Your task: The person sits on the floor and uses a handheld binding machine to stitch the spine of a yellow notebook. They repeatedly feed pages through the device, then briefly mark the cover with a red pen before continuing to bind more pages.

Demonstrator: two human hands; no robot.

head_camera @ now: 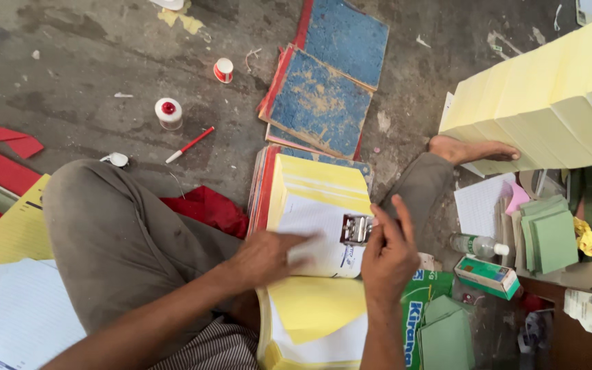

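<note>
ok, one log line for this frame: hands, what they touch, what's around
left hand: flat on white sheet | right hand: at metal clip | under: yellow paper stack | near: blue-covered books

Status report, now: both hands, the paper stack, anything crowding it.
Left hand flat on white sheet. Right hand at metal stapler, grip unclear. Yellow paper stack rests on blue-covered books; knee alongside.

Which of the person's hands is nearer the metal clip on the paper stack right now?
Right. The right hand touches the metal clip from its right; the left hand rests flat on the white sheet, apart, to its left.
</note>
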